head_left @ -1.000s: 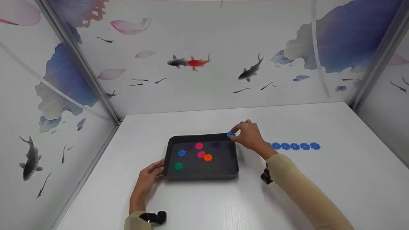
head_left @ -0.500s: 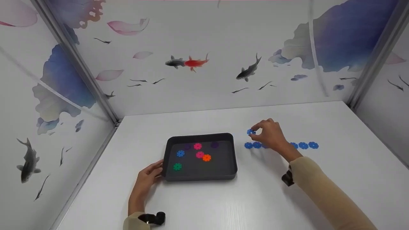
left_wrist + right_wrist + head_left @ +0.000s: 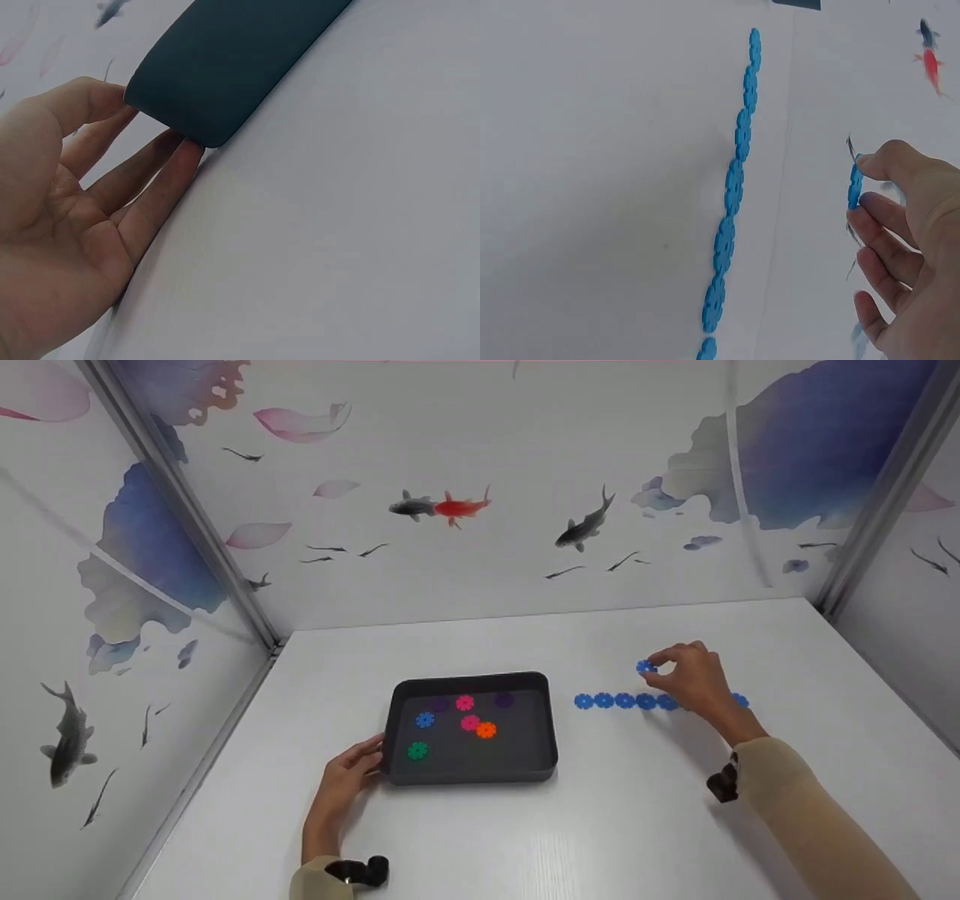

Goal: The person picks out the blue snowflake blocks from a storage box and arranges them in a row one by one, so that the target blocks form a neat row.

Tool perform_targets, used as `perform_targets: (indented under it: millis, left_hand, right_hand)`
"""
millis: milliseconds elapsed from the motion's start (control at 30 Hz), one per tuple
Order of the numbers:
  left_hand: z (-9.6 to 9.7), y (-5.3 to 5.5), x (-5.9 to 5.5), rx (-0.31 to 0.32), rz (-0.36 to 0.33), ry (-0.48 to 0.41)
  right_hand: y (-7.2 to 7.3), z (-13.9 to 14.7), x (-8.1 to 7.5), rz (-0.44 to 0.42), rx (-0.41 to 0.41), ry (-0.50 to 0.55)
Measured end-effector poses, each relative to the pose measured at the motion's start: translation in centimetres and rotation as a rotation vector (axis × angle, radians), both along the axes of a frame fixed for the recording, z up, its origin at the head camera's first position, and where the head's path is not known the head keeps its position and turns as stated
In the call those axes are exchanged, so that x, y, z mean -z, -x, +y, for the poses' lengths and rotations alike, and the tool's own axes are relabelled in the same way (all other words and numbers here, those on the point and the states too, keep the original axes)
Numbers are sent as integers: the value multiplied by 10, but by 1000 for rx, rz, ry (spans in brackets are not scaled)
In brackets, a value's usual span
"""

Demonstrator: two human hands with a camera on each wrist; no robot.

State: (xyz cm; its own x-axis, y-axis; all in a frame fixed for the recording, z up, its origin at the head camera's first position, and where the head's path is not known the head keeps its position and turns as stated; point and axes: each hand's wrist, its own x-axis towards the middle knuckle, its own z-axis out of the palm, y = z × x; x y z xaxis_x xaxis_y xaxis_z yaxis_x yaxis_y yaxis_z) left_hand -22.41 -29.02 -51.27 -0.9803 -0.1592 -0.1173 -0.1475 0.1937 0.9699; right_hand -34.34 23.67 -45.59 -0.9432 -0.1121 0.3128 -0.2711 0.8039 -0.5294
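Observation:
In the head view, my right hand (image 3: 694, 679) pinches a blue flower-shaped plastic disc (image 3: 645, 667) between thumb and fingers, above and behind a row of blue discs (image 3: 625, 700) on the table. The right wrist view shows the held disc (image 3: 855, 186) edge-on, apart from the row (image 3: 733, 187). My left hand (image 3: 346, 772) touches the left side of a dark grey tray (image 3: 472, 775). Its fingertips rest against the tray's wall (image 3: 217, 67) in the left wrist view, with the fingers fairly straight. Part of the row is hidden behind my right hand.
Inside the tray lie a blue disc (image 3: 425, 720), a green disc (image 3: 418, 751), an orange disc (image 3: 486, 730), two pink ones and two dark purple ones. A white table (image 3: 480, 840) bears everything. Printed wall panels (image 3: 480, 577) stand at the back and sides.
My right hand has carried the blue disc from over the tray's far right corner rightward, to above the middle of the row. My left hand has stayed at the tray.

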Motion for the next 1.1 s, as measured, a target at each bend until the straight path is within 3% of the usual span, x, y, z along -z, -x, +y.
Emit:
perform_targets:
  millis: [567, 1100]
  left_hand:
    - [0, 3, 1, -11, -34, 10]
    - [1, 0, 1, -11, -12, -2]
  right_hand:
    - [-18, 74, 13, -113, 152, -16]
    - [-31, 121, 22, -142, 193, -41]
